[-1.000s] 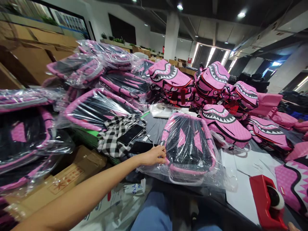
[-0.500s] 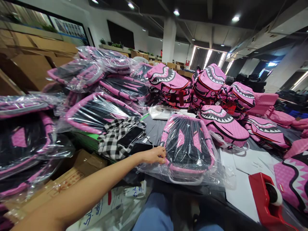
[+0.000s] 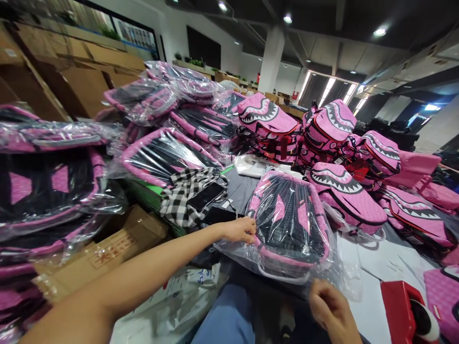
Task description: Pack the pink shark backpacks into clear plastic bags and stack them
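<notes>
A pink and black backpack (image 3: 287, 224) lies back panel up inside a clear plastic bag (image 3: 229, 249), in front of my body. At its left side, my left hand (image 3: 242, 230) pinches the edge of the bag, fingers closed. My right hand (image 3: 332, 306) is near the bag's lower right corner, blurred, with its fingers curled; whether anything is in them is hidden. A white loop, apparently the bag handle's cover, shows at the near end of the backpack.
Bagged backpacks (image 3: 50, 186) are stacked at left, above a cardboard box (image 3: 103, 253). Unbagged pink shark-mouth backpacks (image 3: 346, 196) sit at right. A phone (image 3: 206, 197) rests on checked cloth (image 3: 179, 210). A red tape dispenser (image 3: 398, 306) stands by white sheets (image 3: 369, 306).
My right hand has come into view at the lower right, near the bag. My left hand keeps its pinch on the bag's left side. The view has turned a little left.
</notes>
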Tool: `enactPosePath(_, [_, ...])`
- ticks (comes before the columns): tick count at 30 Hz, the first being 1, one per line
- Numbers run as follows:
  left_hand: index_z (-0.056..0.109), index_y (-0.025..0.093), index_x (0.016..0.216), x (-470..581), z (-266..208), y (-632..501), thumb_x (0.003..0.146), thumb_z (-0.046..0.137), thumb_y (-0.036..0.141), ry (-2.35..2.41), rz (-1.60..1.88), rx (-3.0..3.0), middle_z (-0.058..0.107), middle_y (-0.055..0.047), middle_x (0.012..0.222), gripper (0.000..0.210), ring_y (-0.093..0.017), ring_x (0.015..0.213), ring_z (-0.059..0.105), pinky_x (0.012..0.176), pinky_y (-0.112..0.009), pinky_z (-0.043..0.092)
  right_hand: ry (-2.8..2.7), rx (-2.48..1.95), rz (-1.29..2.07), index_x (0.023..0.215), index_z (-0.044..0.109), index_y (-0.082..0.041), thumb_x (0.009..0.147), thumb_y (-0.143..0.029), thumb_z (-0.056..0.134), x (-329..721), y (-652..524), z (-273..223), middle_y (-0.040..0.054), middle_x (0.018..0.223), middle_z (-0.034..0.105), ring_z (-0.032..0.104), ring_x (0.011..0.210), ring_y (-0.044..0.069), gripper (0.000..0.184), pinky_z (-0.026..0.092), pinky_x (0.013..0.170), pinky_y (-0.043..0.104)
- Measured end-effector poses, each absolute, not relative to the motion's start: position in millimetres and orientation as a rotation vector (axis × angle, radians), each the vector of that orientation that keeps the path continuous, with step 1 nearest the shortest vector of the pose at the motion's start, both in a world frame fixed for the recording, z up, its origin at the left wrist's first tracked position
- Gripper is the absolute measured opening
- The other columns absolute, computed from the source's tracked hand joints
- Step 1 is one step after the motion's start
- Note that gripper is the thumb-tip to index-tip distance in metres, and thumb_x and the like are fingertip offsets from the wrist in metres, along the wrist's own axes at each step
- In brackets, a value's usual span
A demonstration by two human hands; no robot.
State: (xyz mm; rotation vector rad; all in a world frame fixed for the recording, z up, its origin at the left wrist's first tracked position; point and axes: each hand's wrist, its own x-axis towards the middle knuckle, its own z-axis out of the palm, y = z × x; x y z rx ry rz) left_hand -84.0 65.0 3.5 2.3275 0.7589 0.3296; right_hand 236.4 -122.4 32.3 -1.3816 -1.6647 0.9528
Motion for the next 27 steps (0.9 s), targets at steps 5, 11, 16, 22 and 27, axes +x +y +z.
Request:
enactPosePath(5, [0.065, 0.018, 0.059, -81.6, 1.6, 65.0, 0.088, 0.067, 0.034, 0.792, 0.352, 2.341, 0.057, -0.001, 0.083, 0.033, -0.020, 0.091, 0.050, 0.084, -0.030, 0.036, -2.731, -1.094, 0.493, 0.082, 0.064, -0.023, 0.096, -0.028, 0.053, 153.9, -26.3, 91.8, -0.0009, 0.075, 0.061, 0.055, 0.066, 0.013, 0.019, 0.036, 0.062, 0.024])
enactPosePath(11, [0.063, 0.018, 0.057, -81.5, 0.2, 67.0, 0.086, 0.069, 0.026, 0.746, 0.372, 2.338, 0.056, -0.001, 0.080, 0.031, -0.020, 0.089, 0.050, 0.084, -0.030, 0.037, -2.821, -1.564, 0.240, 0.080, 0.064, -0.023, 0.076, -0.027, 0.081, 140.3, 35.9, 78.1, -0.0016, 0.071, 0.065, 0.061, 0.070, 0.017, 0.017, 0.032, 0.059, 0.025])
enactPosePath(16, [0.062, 0.018, 0.056, -82.4, 0.6, 71.4, 0.088, 0.065, 0.028, 0.690, 0.365, 2.335, 0.057, -0.001, 0.078, 0.034, -0.019, 0.088, 0.049, 0.084, -0.030, 0.037, -2.323, -1.819, 0.440, 0.081, 0.053, -0.023, 0.065, -0.040, 0.087, 173.4, 48.5, 74.8, -0.0068, 0.063, 0.056, 0.055, 0.062, 0.015, 0.041, 0.034, 0.056, 0.024])
enactPosePath(22, [0.063, 0.019, 0.056, -79.4, -2.0, 74.0, 0.087, 0.067, 0.036, 0.704, 0.335, 2.316, 0.059, -0.001, 0.075, 0.036, -0.019, 0.086, 0.051, 0.083, -0.030, 0.039, -2.529, -1.496, 0.080, 0.081, 0.056, -0.024, 0.075, -0.038, 0.080, 148.5, 9.5, 51.5, -0.0011, 0.078, 0.064, 0.060, 0.071, 0.017, 0.029, 0.036, 0.061, 0.026])
enactPosePath(27, [0.066, 0.018, 0.065, -81.9, 5.5, 69.0, 0.086, 0.067, 0.046, 0.829, 0.338, 2.301, 0.060, -0.002, 0.079, 0.035, -0.020, 0.085, 0.052, 0.081, -0.030, 0.040, -2.587, -1.507, -0.071, 0.080, 0.059, -0.024, 0.081, -0.051, 0.074, 129.5, -4.9, 34.0, 0.0023, 0.076, 0.066, 0.065, 0.073, 0.022, 0.032, 0.041, 0.060, 0.028])
